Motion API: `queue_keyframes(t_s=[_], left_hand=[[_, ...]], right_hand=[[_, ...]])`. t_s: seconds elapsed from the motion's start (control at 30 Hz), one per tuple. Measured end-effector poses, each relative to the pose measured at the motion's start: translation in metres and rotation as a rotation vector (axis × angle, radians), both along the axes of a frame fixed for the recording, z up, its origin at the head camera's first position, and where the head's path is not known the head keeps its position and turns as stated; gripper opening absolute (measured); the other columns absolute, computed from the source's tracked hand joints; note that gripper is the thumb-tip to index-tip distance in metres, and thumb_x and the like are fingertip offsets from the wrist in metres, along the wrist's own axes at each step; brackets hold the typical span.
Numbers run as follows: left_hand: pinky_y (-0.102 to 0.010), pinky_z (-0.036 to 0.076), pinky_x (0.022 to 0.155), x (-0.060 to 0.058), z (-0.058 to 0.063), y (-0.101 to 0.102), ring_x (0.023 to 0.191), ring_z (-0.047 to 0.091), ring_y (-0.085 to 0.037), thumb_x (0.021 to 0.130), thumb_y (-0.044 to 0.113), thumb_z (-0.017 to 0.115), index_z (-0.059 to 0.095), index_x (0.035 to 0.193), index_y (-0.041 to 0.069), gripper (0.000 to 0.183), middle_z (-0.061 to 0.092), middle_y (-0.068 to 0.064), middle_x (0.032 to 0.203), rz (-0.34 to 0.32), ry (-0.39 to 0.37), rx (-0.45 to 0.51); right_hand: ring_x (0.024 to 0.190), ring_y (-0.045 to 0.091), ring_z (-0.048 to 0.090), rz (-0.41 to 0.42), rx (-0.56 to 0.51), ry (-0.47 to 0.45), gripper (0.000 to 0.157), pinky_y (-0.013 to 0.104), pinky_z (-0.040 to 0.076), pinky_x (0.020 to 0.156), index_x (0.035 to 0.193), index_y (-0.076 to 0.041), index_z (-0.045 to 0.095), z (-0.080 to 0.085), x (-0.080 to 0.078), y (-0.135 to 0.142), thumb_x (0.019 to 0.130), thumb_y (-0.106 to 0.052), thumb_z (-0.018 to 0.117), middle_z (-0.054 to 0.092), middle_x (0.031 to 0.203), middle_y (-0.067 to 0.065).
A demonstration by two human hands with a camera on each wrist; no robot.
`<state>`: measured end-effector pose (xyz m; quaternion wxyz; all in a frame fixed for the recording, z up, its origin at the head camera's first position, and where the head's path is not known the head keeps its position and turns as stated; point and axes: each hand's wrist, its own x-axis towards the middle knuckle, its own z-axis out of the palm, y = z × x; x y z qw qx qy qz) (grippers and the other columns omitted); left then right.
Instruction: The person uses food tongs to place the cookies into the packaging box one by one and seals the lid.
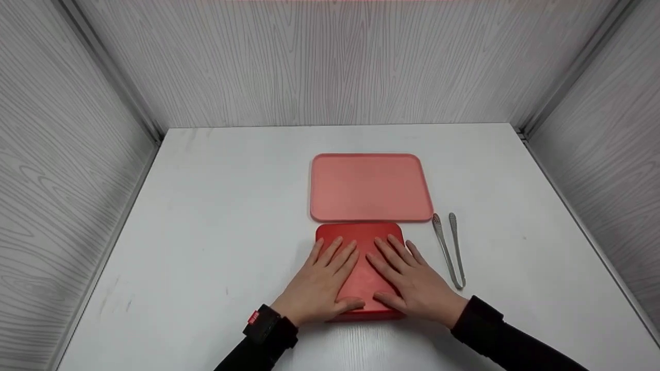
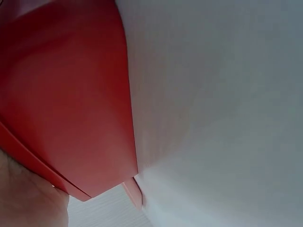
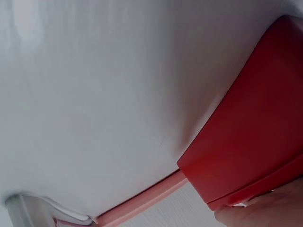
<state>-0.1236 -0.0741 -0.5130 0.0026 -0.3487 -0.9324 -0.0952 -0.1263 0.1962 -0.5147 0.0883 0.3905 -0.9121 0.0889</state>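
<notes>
A red box with a lid (image 1: 363,283) sits on the table close in front of the person. The left hand (image 1: 322,283) rests on the left half of the lid, its fingers straight and spread. On the right half lies the right hand (image 1: 415,286), also flat, with fingers pointing forward. Both thumbs reach inward near the lid's front edge. In the left wrist view the box's side wall (image 2: 75,104) stands on the white surface, with the lid's rim under the palm. The right wrist view shows the opposite wall (image 3: 255,127) and part of the right hand above it.
A pink rectangular tray (image 1: 368,188) lies directly behind the box. Metal tongs (image 1: 459,247) lie to the right, tips apart, one arm close to the tray's corner. Grey wood-grain panels (image 1: 335,62) enclose the white table (image 1: 216,206) at the back and sides.
</notes>
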Motion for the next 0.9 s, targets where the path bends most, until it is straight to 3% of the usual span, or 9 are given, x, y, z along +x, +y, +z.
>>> queue_keyframes(t_s=[0.13,0.37,0.57,0.7,0.9], left_hand=[[-0.052,0.0,0.124,-0.001,-0.001,-0.002,0.158,0.002,-0.024,0.096,0.078,0.033,0.019,0.165,0.016,0.094,0.01,0.0,0.172,0.003,-0.001,-0.016],[-0.051,-0.001,0.125,-0.003,0.001,-0.003,0.158,-0.001,-0.023,0.097,0.076,0.036,0.017,0.165,0.016,0.092,0.008,0.001,0.172,0.02,-0.035,-0.035],[-0.053,-0.002,0.124,-0.006,0.01,-0.006,0.158,-0.003,-0.023,0.097,0.076,0.035,0.015,0.165,0.015,0.094,0.006,0.0,0.172,0.036,-0.06,-0.042],[-0.054,-0.002,0.124,-0.015,0.022,-0.016,0.158,-0.002,-0.026,0.097,0.077,0.034,0.015,0.165,0.014,0.094,0.006,-0.002,0.172,0.091,-0.021,-0.024],[-0.058,0.004,0.123,-0.038,0.036,-0.042,0.157,0.003,-0.033,0.098,0.075,0.034,0.022,0.164,0.016,0.09,0.012,-0.004,0.172,0.236,0.035,-0.017]], right_hand=[[0.153,0.039,0.022,-0.001,-0.001,0.004,0.073,0.063,0.022,0.116,0.161,-0.017,0.034,-0.002,-0.001,-0.002,0.103,-0.059,0.045,0.025,0.167,0.015],[0.152,0.04,0.024,0.008,0.019,0.03,0.073,0.062,0.024,0.115,0.16,-0.014,0.036,0.0,-0.004,-0.003,0.103,-0.058,0.046,0.028,0.166,0.016],[0.153,0.039,0.021,-0.007,0.03,-0.038,0.082,0.062,0.02,0.117,0.161,-0.01,0.033,0.009,-0.008,-0.001,0.1,-0.062,0.051,0.026,0.167,0.015],[0.154,0.042,0.017,-0.045,0.013,-0.067,0.084,0.064,0.016,0.118,0.161,-0.01,0.031,0.02,-0.02,0.008,0.099,-0.064,0.05,0.024,0.168,0.014],[0.154,0.043,0.013,-0.184,-0.012,-0.073,0.084,0.065,0.011,0.119,0.161,-0.007,0.03,0.034,-0.043,0.027,0.1,-0.061,0.052,0.024,0.168,0.016]])
